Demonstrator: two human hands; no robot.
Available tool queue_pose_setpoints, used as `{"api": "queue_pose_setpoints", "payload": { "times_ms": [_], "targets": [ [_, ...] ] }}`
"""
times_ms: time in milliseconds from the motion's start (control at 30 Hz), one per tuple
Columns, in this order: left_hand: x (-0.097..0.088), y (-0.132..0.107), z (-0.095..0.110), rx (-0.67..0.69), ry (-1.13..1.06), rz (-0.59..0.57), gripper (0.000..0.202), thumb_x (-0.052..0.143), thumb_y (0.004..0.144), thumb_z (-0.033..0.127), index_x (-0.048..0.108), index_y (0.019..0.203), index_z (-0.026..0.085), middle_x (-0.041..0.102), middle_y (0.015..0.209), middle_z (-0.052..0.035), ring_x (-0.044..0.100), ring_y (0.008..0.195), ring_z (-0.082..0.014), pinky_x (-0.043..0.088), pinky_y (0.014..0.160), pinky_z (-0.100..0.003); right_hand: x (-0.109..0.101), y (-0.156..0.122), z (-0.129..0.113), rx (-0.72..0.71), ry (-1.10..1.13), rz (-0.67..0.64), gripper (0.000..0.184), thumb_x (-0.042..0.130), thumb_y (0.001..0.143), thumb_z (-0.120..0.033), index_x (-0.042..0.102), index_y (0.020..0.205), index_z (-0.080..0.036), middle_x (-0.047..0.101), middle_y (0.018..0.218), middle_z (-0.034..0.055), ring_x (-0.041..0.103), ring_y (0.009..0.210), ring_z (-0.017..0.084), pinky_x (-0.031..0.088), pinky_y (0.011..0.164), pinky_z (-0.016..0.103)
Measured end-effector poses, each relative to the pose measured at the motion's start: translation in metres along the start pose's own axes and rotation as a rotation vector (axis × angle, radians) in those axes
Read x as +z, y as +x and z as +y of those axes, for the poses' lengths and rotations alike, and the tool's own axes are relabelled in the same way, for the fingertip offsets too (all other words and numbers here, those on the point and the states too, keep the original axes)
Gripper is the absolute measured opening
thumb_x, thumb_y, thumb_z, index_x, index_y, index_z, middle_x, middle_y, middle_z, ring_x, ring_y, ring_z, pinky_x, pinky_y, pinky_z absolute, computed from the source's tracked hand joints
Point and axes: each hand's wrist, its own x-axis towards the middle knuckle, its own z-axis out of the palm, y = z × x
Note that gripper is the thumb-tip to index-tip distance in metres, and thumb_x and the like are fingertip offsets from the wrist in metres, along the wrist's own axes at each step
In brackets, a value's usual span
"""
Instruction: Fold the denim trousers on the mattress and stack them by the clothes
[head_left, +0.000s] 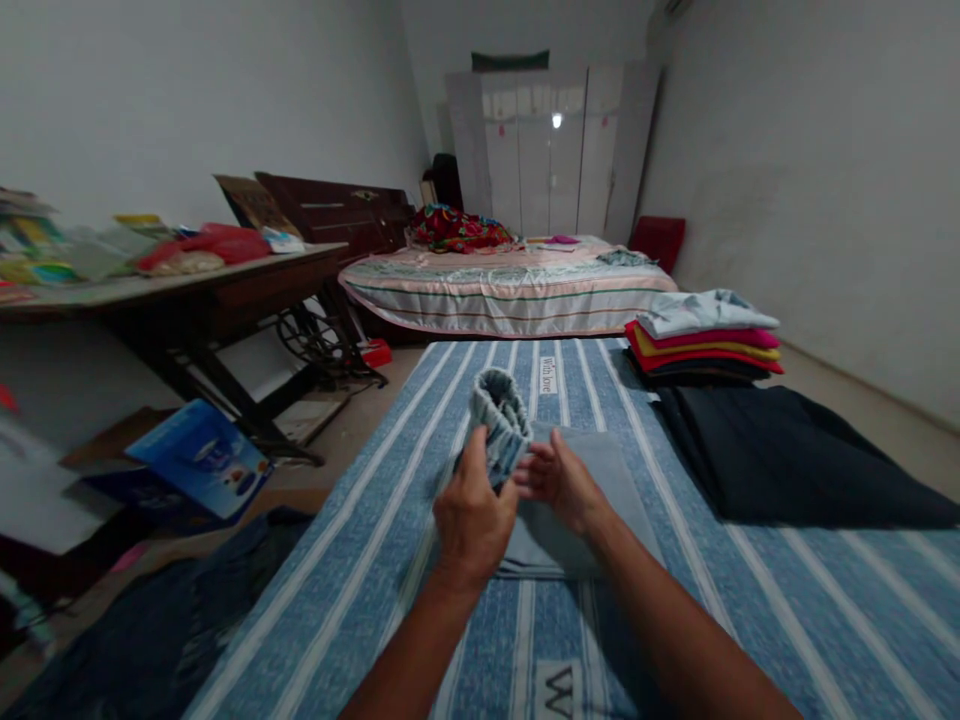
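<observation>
My left hand [472, 515] is closed around a bunched grey-blue piece of cloth [501, 415], holding its gathered end up above the bed. My right hand [559, 480] is beside it with fingers curled, touching the lower part of the same cloth. Under both hands lies a folded grey-blue garment [600, 470] flat on the blue striped bedsheet [420, 420].
A black cloth [780, 450] lies spread on the right of the bed, with a stack of folded coloured clothes [705, 335] behind it. A second bed [510, 285] stands beyond. A cluttered wooden table [187, 285] and a blue box [202, 455] are at left; dark cloth [150, 620] is on the floor.
</observation>
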Motion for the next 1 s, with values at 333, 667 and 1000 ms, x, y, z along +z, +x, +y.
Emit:
{"api": "queue_pose_setpoints", "payload": {
  "times_ms": [333, 667, 1000],
  "targets": [
    [0.069, -0.05, 0.027, 0.564, 0.334, -0.338, 0.049, 0.041, 0.078, 0.001, 0.046, 0.125, 0.013, 0.058, 0.12, -0.0161, 0.055, 0.11, -0.0248, 0.047, 0.085, -0.038, -0.095, -0.036, -0.016, 0.218, 0.023, 0.186, 0.047, 0.053, 0.074, -0.064, 0.059, 0.087, -0.019, 0.055, 0.057, -0.0021, 0.049, 0.047, 0.012, 0.039, 0.049, 0.024],
    [0.06, -0.044, 0.023, 0.61, 0.241, -0.275, 0.054, 0.041, 0.078, 0.005, 0.04, 0.132, 0.011, 0.056, 0.125, -0.0175, 0.052, 0.116, -0.0254, 0.045, 0.092, -0.04, -0.086, -0.037, -0.006, -0.088, 0.008, 0.24, 0.042, 0.072, 0.062, -0.032, 0.06, 0.1, -0.018, 0.062, 0.069, -0.0021, 0.049, 0.052, 0.01, 0.037, 0.052, 0.023],
    [0.071, -0.058, 0.027, 0.721, 0.249, -0.218, 0.035, 0.036, 0.086, 0.006, 0.053, 0.116, 0.008, 0.061, 0.116, -0.0186, 0.058, 0.108, -0.0247, 0.05, 0.087, -0.036, -0.103, -0.053, -0.021, 0.043, -0.105, 0.298, 0.038, 0.072, 0.052, -0.022, 0.058, 0.087, -0.017, 0.043, 0.048, -0.0109, 0.036, 0.042, 0.006, 0.027, 0.042, 0.02]
  ]
}}
